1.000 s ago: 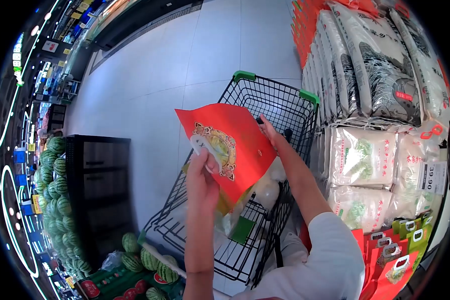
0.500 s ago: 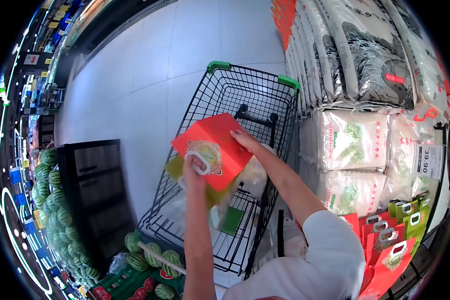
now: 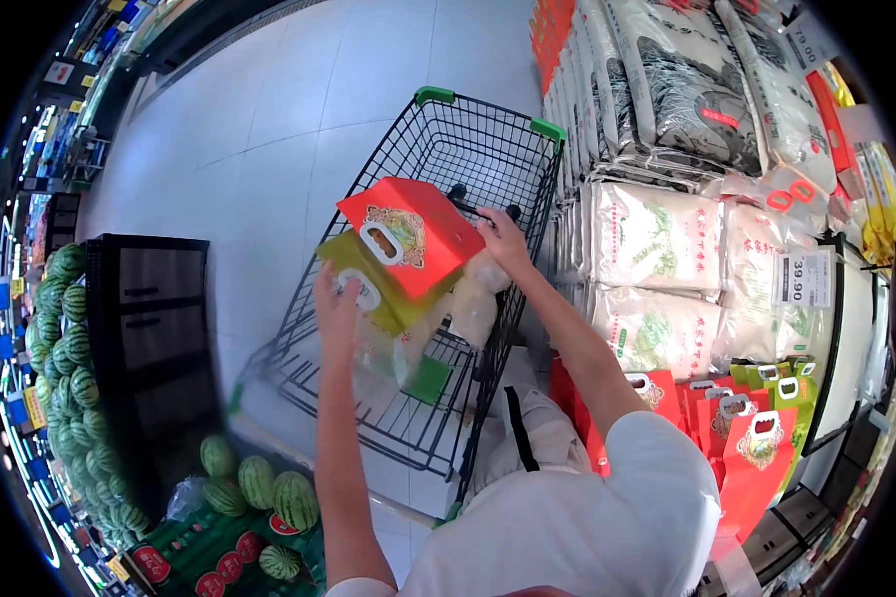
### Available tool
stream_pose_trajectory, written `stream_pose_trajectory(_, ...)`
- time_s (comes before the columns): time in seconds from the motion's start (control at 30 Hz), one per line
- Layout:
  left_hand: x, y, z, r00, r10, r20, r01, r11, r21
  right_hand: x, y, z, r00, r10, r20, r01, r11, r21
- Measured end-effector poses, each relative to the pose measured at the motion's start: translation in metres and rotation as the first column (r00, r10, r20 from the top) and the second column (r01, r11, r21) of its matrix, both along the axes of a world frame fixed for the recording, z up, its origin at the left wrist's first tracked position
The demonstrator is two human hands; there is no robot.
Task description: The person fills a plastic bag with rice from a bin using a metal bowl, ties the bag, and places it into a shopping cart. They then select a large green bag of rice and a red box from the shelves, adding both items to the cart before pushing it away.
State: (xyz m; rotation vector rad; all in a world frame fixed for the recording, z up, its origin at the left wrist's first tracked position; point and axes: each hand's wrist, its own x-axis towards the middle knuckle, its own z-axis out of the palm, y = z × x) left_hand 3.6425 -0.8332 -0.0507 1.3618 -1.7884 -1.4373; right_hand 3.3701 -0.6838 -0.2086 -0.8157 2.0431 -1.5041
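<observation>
A: What does the right hand do?

B: Its fingers are bent over the right edge of the red bag, and the thumb side presses on it. So it grips this edge.

A: And the left hand?

B: It is lower and more to the left. The fingers are stretched upward and lie against the yellow bag, just beside its white handle. The hand is a little blurred, but I see no finger going through the handle.

A: Where is the red bag exactly?

B: Inside the black wire cart, tilted, with its own white handle turned up to the camera. It lies on top of the yellow bag and covers its right part. It is between the two hands: it touches the right one and is apart from the left one.

A: What is around?

B: White sacks of rice stand stacked on the right of the cart, with a price tag beside them. More red bags stand lower on the right. Watermelons lie at the lower left.
</observation>
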Motion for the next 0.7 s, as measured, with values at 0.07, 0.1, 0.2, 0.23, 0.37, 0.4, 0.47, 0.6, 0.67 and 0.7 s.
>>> stream_pose_trajectory(0.07,0.066,0.007,0.004,0.979,-0.081,0.188,0.129,0.957,-0.261,0.024,0.038,0.036,0.932,-0.113,-0.343,0.122,0.993,0.005)
stream_pose_trajectory(0.1,0.096,0.011,0.01,0.956,-0.079,0.281,0.191,0.898,-0.396,0.04,0.059,0.048,0.849,-0.162,-0.502,0.182,0.983,-0.01)
stream_pose_trajectory(0.2,0.19,0.026,0.013,0.903,0.009,0.43,0.285,0.736,-0.614,0.096,0.117,0.063,0.875,-0.14,-0.463,0.208,0.973,0.1)
stream_pose_trajectory(0.23,0.222,0.034,0.017,0.871,0.059,0.488,0.316,0.693,-0.648,0.125,0.137,0.051,0.887,-0.111,-0.447,0.203,0.965,0.164)
stream_pose_trajectory(0.37,0.324,0.086,0.011,0.736,0.255,0.627,0.371,0.623,-0.689,0.245,0.182,0.04,0.959,-0.031,-0.282,0.081,0.983,0.166)
stream_pose_trajectory(0.4,0.343,0.094,0.011,0.692,0.29,0.661,0.388,0.622,-0.68,0.272,0.182,0.036,0.973,-0.047,-0.224,0.085,0.983,0.164)
stream_pose_trajectory(0.47,0.356,0.11,0.009,0.643,0.197,0.74,0.405,0.733,-0.547,0.311,0.185,0.031,0.991,-0.076,-0.106,0.093,0.982,0.161)
stream_pose_trajectory(0.6,0.352,0.118,-0.018,0.769,0.19,0.611,0.431,0.552,-0.714,0.316,0.192,0.029,0.983,-0.108,-0.149,0.138,0.969,0.205)
stream_pose_trajectory(0.67,0.342,0.111,-0.013,0.755,0.148,0.639,0.503,0.494,-0.709,0.315,0.182,0.036,0.972,-0.104,-0.21,0.154,0.958,0.24)
stream_pose_trajectory(0.7,0.34,0.106,-0.017,0.769,0.085,0.633,0.515,0.503,-0.694,0.314,0.181,0.037,0.974,-0.103,-0.203,0.156,0.951,0.266)
